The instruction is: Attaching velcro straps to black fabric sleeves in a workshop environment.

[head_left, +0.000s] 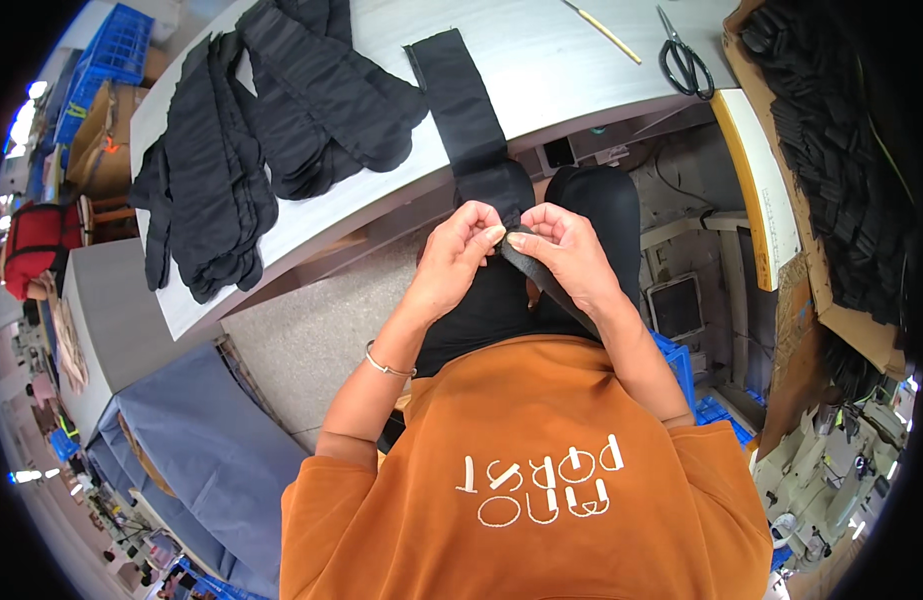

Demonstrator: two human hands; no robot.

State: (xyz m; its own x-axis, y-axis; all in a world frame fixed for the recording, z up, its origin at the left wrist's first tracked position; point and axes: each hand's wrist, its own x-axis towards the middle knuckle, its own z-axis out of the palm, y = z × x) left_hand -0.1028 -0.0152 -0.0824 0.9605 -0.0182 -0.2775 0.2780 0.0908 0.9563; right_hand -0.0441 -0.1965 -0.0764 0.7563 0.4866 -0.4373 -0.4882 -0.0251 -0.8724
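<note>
A long black fabric strip [461,100] runs from the table top over its front edge toward my lap. Above my thighs, my left hand [461,255] pinches the near end of the black fabric between thumb and fingers. Close beside it, almost touching, my right hand [566,250] is closed on the same fabric, and a dark grey padded-looking band [541,275] hangs from under that thumb toward my waist. My fingers partly hide where the two pieces meet.
Piles of black fabric pieces [211,180] with rounded ends lie on the white table [541,60] at left. Black-handled scissors [684,62] and a thin wooden-handled tool [606,33] lie at the back right. A cardboard box [861,340] of black pieces stands at right. Another person [41,245] is far left.
</note>
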